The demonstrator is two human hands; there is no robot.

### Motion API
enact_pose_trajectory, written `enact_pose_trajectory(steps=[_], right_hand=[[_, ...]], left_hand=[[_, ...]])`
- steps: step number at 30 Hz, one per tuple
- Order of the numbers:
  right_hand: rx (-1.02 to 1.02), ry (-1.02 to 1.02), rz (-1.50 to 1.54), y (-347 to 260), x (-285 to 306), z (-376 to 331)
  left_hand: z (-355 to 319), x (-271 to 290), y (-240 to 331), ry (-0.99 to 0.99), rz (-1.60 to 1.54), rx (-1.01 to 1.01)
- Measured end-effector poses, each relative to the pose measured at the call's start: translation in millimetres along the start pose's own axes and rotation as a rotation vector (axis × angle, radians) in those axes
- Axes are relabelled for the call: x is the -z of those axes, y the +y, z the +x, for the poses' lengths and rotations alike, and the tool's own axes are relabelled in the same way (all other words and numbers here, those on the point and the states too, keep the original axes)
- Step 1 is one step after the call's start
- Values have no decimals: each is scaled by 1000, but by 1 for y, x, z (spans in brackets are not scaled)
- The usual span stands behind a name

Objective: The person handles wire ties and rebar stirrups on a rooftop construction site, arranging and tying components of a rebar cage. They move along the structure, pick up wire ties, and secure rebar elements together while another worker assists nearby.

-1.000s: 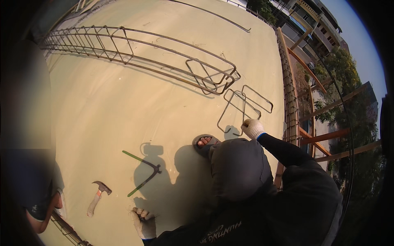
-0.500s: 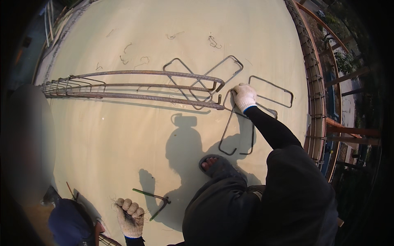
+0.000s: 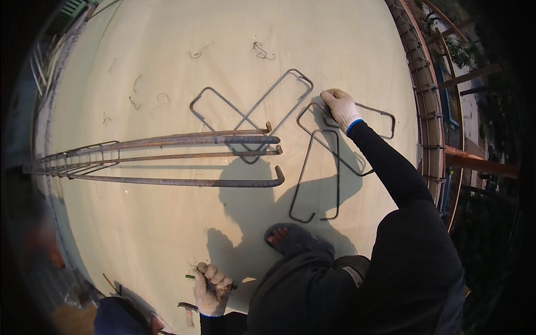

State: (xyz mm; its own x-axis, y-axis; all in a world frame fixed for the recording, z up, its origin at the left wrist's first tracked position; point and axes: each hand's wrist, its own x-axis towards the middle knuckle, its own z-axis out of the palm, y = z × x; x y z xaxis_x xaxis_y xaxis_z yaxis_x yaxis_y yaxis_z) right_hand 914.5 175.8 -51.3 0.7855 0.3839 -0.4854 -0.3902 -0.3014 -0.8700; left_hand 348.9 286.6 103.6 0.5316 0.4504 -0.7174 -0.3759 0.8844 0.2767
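Observation:
My right hand (image 3: 340, 108), in a pale knit glove, has its fingers closed over the bent end of a steel rebar stirrup (image 3: 335, 144) lying on the pale sheet. A second stirrup (image 3: 339, 181) lies on the near side, and a third (image 3: 379, 111) extends beyond my wrist. Lower down, my left hand (image 3: 212, 289), also gloved, is curled around a bunch of thin tie wires (image 3: 211, 286), whose ends stick out. Partly hidden behind this hand is a green-handled tool (image 3: 190, 277); whether the hand touches it I cannot tell.
A long rebar cage (image 3: 184, 145) enters from the left, its hooked bar ends near two crossed stirrups (image 3: 251, 114). Wire scraps (image 3: 262, 51) dot the pale sheet (image 3: 151, 234). My sandalled foot (image 3: 279, 235) stands nearby. Another person's dark blue cap (image 3: 120, 317) shows lower left. Rebar (image 3: 430, 117) lines the right edge.
My right hand has left the nearer stirrup and moved to the one beyond it. My left hand has shifted right, over the green-handled tool. The whole view has turned somewhat.

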Motion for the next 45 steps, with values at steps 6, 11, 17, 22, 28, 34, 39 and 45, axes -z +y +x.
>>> enact_pose_trajectory(steps=[6, 11, 17, 22, 28, 34, 39, 45], right_hand=[[139, -86, -452, -6, -1, -26], [420, 52, -1115, 5, -4, -42], [36, 81, -411, 42, 31, -9], [-159, -230, -171, 5, 53, -9], [-401, -528, -96, -9, 26, -46], [-127, -509, -437, 11, -7, -95], [-196, -421, -438, 34, -25, -123], [-6, -561, -355, 66, -48, -196]], left_hand=[[19, 9, -34, 8, 15, -10], [33, 0, -71, -63, 24, 39], [64, -35, -91, 17, 92, 56], [94, -64, -84, 45, 177, 4], [120, -71, -82, -12, 231, 51], [124, -68, -123, 37, 310, 200], [133, -59, -147, 79, 331, 181], [141, -44, -151, 109, 458, 120]])
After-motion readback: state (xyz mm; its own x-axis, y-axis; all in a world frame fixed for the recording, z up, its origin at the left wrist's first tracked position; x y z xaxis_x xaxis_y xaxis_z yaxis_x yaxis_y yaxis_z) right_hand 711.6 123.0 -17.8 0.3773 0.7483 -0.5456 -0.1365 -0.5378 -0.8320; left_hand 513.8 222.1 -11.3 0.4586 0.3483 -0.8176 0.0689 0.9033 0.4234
